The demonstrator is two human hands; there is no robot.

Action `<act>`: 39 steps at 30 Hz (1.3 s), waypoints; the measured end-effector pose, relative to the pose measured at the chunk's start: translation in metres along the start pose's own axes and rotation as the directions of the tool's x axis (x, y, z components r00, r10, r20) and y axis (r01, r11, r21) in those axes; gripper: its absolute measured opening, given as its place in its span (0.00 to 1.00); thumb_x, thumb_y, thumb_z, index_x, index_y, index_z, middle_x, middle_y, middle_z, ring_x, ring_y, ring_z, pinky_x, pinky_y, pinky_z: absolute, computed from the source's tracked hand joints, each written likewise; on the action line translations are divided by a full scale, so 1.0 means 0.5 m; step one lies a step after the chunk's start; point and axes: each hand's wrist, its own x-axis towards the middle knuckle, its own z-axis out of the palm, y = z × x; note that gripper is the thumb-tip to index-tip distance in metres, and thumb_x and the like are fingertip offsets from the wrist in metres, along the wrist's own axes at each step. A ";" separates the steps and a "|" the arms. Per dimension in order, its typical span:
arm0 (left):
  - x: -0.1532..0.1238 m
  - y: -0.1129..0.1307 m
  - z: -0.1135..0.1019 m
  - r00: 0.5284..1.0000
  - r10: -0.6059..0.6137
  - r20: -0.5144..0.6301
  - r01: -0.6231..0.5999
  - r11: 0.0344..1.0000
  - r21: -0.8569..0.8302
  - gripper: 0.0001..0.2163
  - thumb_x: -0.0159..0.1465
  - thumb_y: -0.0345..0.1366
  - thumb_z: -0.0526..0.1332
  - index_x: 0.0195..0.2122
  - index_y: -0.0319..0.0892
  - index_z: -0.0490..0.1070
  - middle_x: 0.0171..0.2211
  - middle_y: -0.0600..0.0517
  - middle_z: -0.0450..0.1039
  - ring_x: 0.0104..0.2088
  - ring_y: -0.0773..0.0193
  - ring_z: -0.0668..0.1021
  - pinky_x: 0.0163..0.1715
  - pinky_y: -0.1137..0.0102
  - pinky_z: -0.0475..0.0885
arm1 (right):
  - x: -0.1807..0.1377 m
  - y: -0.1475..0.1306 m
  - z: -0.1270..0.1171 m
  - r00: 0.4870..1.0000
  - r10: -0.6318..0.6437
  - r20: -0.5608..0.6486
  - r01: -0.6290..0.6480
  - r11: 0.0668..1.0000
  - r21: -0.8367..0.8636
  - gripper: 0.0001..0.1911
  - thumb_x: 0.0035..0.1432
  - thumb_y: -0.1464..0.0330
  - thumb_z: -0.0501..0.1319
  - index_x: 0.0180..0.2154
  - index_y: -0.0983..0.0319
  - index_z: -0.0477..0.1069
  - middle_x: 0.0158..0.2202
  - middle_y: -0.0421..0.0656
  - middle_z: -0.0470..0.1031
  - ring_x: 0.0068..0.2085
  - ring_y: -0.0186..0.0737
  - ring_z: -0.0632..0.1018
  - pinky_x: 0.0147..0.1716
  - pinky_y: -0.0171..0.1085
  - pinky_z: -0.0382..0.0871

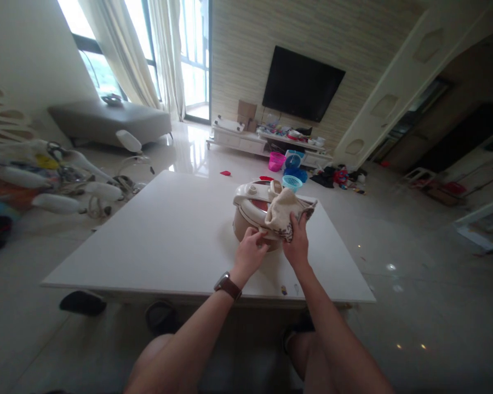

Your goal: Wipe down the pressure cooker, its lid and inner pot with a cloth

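Note:
An electric pressure cooker point(242, 216) with a pale lid and beige body stands on the white table point(160, 235). A cream cloth with a brown pattern point(282, 210) lies bunched over the right side of its lid. My right hand point(297, 243) grips the cloth, thumb and fingers pressed into it against the cooker. With bent fingers, my left hand point(251, 250) holds the near rim of the cooker, just left of the cloth. The cloth hides part of the lid.
Two small stickers point(284, 290) mark the table's near edge. Beyond the table are a pink basket point(276, 161), a light-blue basket point(292, 183) and a cluttered TV cabinet point(242, 143). A white-padded metal frame point(102, 191) stands at the left.

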 end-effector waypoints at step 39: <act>0.058 -0.014 0.040 0.816 -0.553 0.170 0.484 0.491 -0.724 0.16 0.54 0.45 0.73 0.35 0.41 0.73 0.30 0.52 0.78 0.27 0.65 0.78 0.26 0.73 0.72 | -0.093 -0.071 -0.008 0.983 0.167 0.072 -0.181 0.948 0.263 0.45 0.54 0.78 0.58 0.74 0.57 0.62 0.79 0.46 0.54 0.80 0.55 0.54 0.74 0.57 0.60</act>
